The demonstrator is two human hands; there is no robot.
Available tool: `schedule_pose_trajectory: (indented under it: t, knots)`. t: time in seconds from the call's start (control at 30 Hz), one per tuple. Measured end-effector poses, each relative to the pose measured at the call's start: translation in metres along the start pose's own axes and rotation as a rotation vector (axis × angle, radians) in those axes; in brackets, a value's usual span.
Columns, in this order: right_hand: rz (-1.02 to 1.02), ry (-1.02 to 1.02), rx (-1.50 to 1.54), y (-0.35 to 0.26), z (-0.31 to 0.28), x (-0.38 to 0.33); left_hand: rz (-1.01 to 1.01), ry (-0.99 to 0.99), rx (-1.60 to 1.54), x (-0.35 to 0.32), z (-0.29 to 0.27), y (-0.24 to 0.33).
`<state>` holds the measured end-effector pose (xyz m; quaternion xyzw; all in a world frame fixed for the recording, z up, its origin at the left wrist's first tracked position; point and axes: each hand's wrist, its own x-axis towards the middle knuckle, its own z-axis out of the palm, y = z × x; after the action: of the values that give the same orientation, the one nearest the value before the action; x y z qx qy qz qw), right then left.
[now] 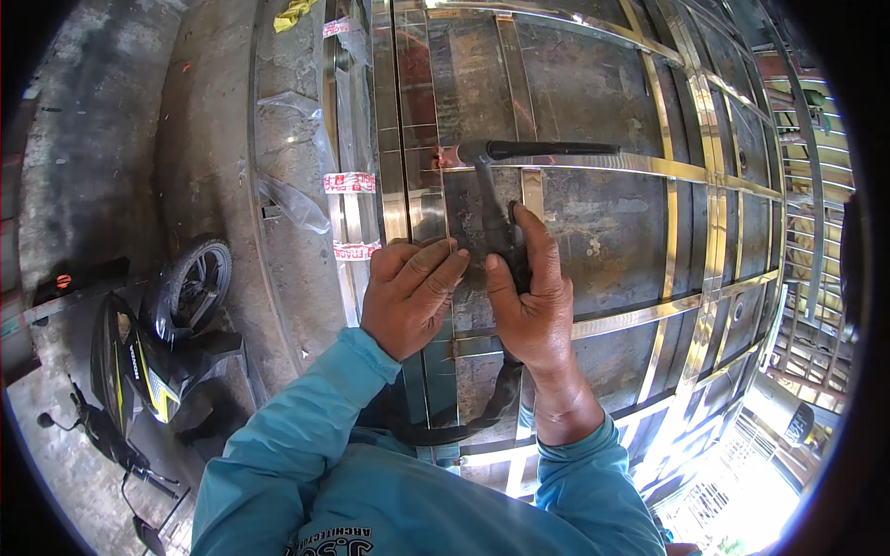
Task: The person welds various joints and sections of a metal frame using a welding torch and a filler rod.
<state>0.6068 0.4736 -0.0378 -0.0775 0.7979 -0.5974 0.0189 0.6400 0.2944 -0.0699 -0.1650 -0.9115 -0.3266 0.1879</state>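
My right hand point(533, 301) is wrapped round the black handle of a TIG welding torch point(494, 208). The torch's pinkish nozzle points left at a joint where a crossbar meets the long, shiny metal tubes point(394, 139); its long black back cap sticks out to the right. From below that hand, the torch's black cable point(505, 394) curves down and left toward my body. Lower left of the nozzle, my left hand point(413, 292) rests on the tubes with its fingers curled and closed. Whatever those fingers pinch, if anything, is hidden.
A large grid of shiny metal bars point(714, 185) spreads to the right over a dark, stained surface. Clear plastic wrap point(297, 208) and red-and-white tape point(349, 183) cling to tubing at the left. A motorcycle point(139, 361) stands on the concrete floor at lower left.
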Motion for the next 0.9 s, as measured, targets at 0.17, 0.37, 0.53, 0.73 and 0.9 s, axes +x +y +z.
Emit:
schedule_pose_trajectory:
  t: [0.17, 0.37, 0.53, 0.73, 0.9]
  knots:
    - [-0.012, -0.033, -0.052, 0.0, -0.001, 0.0, 0.003, 0.001, -0.008, 0.0, 0.0, 0.0]
    - [-0.07, -0.057, -0.062, 0.003, 0.0, 0.0, -0.044, -0.054, 0.041, -0.002, -0.003, 0.003]
    - [0.047, -0.027, -0.009, -0.005, -0.003, -0.001, 0.013, -0.006, -0.014, 0.0, 0.0, -0.001]
    - [0.018, -0.041, -0.06, -0.004, -0.004, 0.0, -0.016, -0.024, -0.023, 0.001, -0.001, 0.002]
    - [-0.032, -0.052, -0.067, -0.001, -0.002, -0.001, -0.05, -0.083, 0.051, -0.004, -0.005, 0.004]
